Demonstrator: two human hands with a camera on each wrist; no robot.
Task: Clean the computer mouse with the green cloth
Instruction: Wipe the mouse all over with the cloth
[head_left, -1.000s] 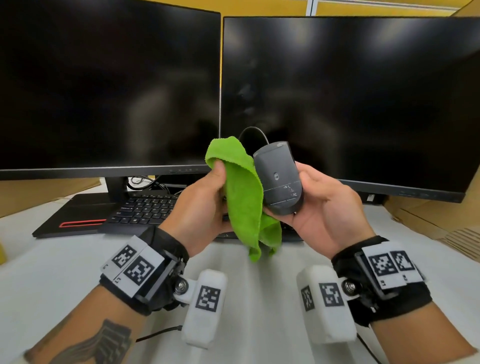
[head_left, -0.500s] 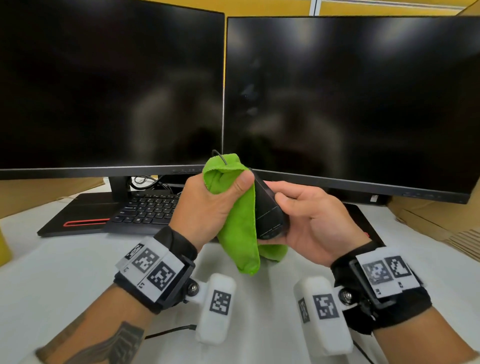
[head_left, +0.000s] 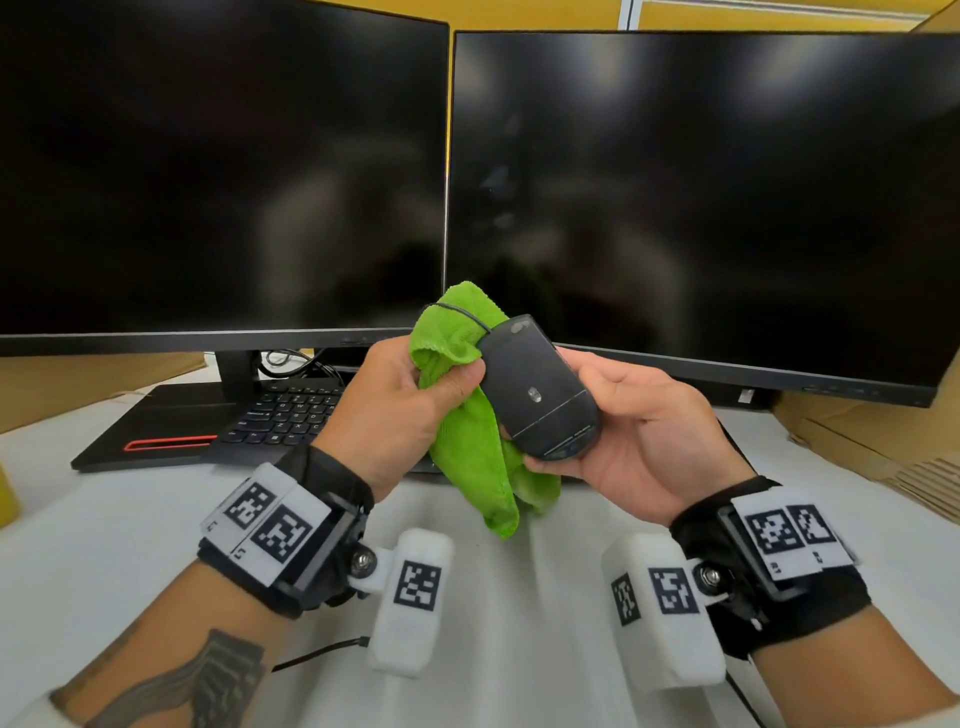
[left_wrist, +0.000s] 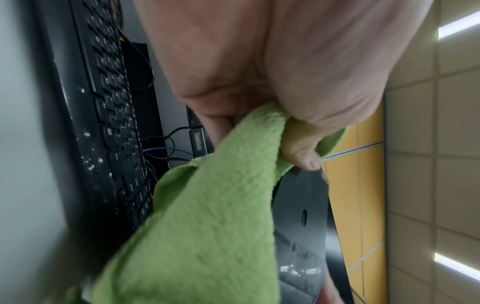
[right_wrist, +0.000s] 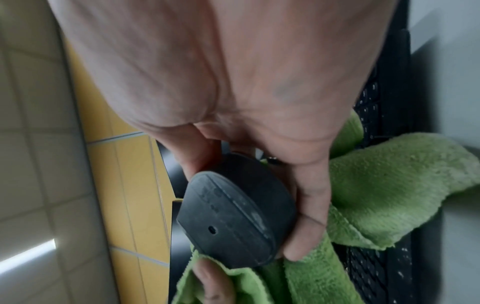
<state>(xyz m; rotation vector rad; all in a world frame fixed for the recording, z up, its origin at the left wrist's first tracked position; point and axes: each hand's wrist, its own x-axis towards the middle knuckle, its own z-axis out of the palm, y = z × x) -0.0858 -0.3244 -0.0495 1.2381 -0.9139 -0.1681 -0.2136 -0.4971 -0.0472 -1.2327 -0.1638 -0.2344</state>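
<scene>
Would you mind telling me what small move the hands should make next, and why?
Probably draw the green cloth across the mouse's upturned underside. The right hand holds the mouse bottom-up, and pale smudges show on that face in the right wrist view, while the left hand has the cloth bunched against one edge only.

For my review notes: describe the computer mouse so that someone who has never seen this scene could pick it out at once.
Below the seam where the two dark monitors meet, both hands are raised above the white desk. The right hand holds the computer mouse underside up, against the green cloth bunched in the left hand. It is the only smooth dark oval there, with a thin cable at its far end.
</scene>
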